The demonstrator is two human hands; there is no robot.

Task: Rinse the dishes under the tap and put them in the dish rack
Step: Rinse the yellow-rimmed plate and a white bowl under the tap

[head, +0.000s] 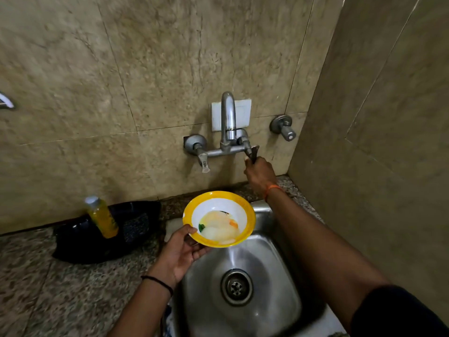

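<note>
Beside the sink [255, 312], a soap bottle [102, 218] perhaps; left hand [181, 254] grips bowl [218, 218], right hand [260, 172] tap handle [254, 152]

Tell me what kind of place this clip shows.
Likely a small home kitchen washing corner: a steel sink in a speckled stone counter, a wall-mounted tap on tiled walls, and a black dish rack.

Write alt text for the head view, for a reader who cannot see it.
A person's left hand holds a yellow-rimmed bowl over a steel sink while the right hand grips the tap's right handle; no water is visible. A yellow bottle stands in a black tray on the left of the counter.
</note>
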